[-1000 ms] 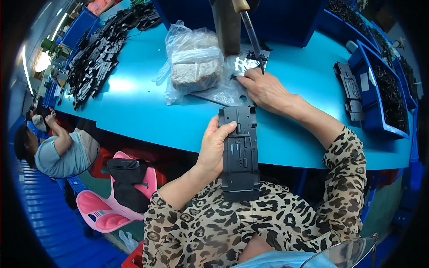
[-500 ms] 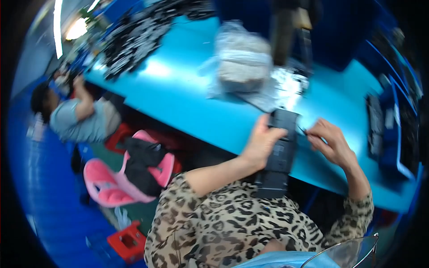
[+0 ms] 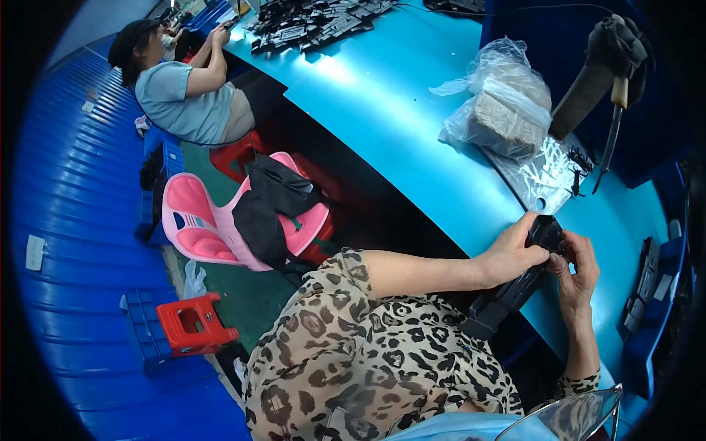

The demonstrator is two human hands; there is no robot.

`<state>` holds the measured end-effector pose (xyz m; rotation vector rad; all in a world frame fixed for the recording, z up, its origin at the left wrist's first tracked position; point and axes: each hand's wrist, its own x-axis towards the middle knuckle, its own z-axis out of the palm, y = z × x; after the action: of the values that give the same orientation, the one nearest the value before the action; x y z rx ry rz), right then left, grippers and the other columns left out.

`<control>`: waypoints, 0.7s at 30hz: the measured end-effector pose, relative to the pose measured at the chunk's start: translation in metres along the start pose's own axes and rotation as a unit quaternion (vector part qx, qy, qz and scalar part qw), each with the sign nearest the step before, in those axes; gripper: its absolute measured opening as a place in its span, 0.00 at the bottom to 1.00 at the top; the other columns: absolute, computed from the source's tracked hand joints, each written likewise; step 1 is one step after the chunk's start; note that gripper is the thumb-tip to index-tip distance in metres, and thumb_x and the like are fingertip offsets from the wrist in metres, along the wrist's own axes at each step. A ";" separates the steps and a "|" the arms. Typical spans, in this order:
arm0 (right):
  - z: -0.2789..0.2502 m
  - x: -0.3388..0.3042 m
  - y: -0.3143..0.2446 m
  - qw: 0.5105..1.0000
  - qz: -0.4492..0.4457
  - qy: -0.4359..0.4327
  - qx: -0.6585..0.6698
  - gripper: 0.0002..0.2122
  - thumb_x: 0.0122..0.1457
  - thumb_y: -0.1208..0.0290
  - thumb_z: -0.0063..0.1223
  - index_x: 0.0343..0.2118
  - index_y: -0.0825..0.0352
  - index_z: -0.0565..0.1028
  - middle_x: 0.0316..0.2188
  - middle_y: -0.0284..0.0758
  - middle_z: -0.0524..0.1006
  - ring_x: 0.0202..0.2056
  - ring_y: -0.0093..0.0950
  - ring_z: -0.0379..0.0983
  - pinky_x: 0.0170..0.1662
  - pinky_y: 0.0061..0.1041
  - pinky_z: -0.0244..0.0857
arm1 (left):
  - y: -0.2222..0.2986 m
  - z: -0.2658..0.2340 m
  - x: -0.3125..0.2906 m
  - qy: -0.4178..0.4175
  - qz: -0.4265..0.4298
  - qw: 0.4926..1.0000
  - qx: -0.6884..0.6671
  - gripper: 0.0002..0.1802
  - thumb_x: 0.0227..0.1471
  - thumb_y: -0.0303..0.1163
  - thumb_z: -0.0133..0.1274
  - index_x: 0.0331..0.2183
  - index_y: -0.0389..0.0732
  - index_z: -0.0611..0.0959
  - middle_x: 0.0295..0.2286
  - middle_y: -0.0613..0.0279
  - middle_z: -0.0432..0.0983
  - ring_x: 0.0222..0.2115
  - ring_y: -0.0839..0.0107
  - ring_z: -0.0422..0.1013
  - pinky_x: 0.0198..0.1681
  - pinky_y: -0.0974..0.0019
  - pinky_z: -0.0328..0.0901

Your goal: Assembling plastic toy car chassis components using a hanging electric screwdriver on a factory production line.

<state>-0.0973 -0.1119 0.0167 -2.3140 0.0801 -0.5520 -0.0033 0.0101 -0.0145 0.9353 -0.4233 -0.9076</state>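
Head view: looks down and to the left over the near rim of a curved blue table (image 3: 412,125).
Black part: a long black plastic part (image 3: 515,283) is held at the table's near rim, slanting from its upper end by the hands down to its lower end below the rim, over the lap.
Left hand: the left hand (image 3: 507,257) grips the part's upper end from the left, fingers curled over it and thumb pressed on top.
Right hand: the right hand (image 3: 577,272) closes on the same upper end from the right, fingertips bent onto it, touching the left hand's fingers.
Clear sheet: a clear plastic sheet (image 3: 540,176) lies on the table just beyond the hands, with small black clips (image 3: 577,162) on it.
Bags: clear plastic bags (image 3: 504,103) holding grey blocks rest on the table beyond the sheet.
Tool: a dark hanging tool (image 3: 599,66) hangs above the table's far side, right of the bags.
Blue bin: a blue bin (image 3: 651,294) with black parts sits at the table's right end.
Parts pile: a heap of black parts (image 3: 316,18) lies at the table's far left end.
Co-worker: another person (image 3: 184,81) sits at that far left end, hands up at the table.
Pink chair: a pink chair (image 3: 213,228) with a black bag (image 3: 268,206) stands on the floor left of the table, a red stool (image 3: 191,323) nearer still.
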 end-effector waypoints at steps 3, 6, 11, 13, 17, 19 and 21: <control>0.010 -0.010 0.005 0.986 0.108 0.046 0.120 0.15 0.46 0.81 0.49 0.40 0.70 0.66 0.26 0.33 0.67 0.23 0.19 0.66 0.26 0.16 0.63 | 0.005 -0.001 -0.003 -0.028 -0.001 0.999 0.031 0.24 0.39 0.24 0.45 0.42 0.33 0.60 0.30 0.57 0.66 0.31 0.74 0.64 0.35 0.71 0.60; 0.016 -0.014 0.003 0.961 0.144 0.129 0.198 0.17 0.46 0.82 0.50 0.42 0.70 0.64 0.29 0.34 0.68 0.24 0.19 0.66 0.26 0.15 0.63 | 0.004 0.000 -0.004 -0.016 0.012 0.998 0.052 0.23 0.39 0.25 0.45 0.41 0.33 0.61 0.30 0.57 0.66 0.31 0.73 0.64 0.36 0.70 0.60; 0.010 -0.015 0.012 0.982 0.101 0.076 0.140 0.17 0.46 0.82 0.50 0.41 0.70 0.66 0.29 0.35 0.69 0.24 0.19 0.65 0.26 0.16 0.62 | 0.005 0.001 -0.003 -0.008 0.022 0.997 0.074 0.23 0.39 0.26 0.45 0.41 0.33 0.61 0.30 0.57 0.66 0.31 0.73 0.64 0.36 0.70 0.60; 0.005 -0.011 0.009 0.989 0.076 0.058 0.112 0.16 0.46 0.82 0.50 0.41 0.70 0.67 0.29 0.35 0.69 0.23 0.20 0.65 0.26 0.17 0.61 | 0.008 -0.001 -0.003 -0.026 -0.004 0.996 0.080 0.20 0.42 0.23 0.45 0.41 0.34 0.61 0.31 0.63 0.65 0.33 0.79 0.63 0.35 0.75 0.61; -0.001 -0.005 0.003 0.996 -0.058 0.016 -0.060 0.16 0.46 0.80 0.49 0.41 0.71 0.67 0.27 0.39 0.70 0.24 0.29 0.63 0.27 0.22 0.58 | 0.010 0.001 -0.003 -0.006 -0.005 0.994 0.109 0.18 0.40 0.24 0.45 0.37 0.35 0.63 0.27 0.64 0.65 0.28 0.80 0.62 0.30 0.74 0.60; 0.000 -0.005 0.004 0.992 -0.103 0.018 -0.069 0.16 0.47 0.79 0.48 0.41 0.69 0.67 0.28 0.38 0.70 0.25 0.28 0.62 0.26 0.22 0.58 | 0.013 0.000 -0.006 -0.009 -0.009 0.992 0.129 0.19 0.39 0.24 0.45 0.37 0.35 0.62 0.26 0.63 0.65 0.27 0.80 0.62 0.30 0.74 0.60; 0.002 -0.006 0.005 0.993 -0.100 0.010 -0.066 0.15 0.48 0.78 0.48 0.42 0.69 0.67 0.28 0.38 0.69 0.26 0.27 0.62 0.26 0.21 0.58 | 0.013 0.001 -0.006 -0.014 0.000 0.989 0.149 0.20 0.39 0.25 0.46 0.38 0.34 0.62 0.24 0.60 0.65 0.25 0.78 0.63 0.28 0.73 0.60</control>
<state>-0.1017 -0.1134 0.0097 -2.4612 -0.1108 -0.6894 -0.0016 0.0181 -0.0026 1.1951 -0.5933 -0.8713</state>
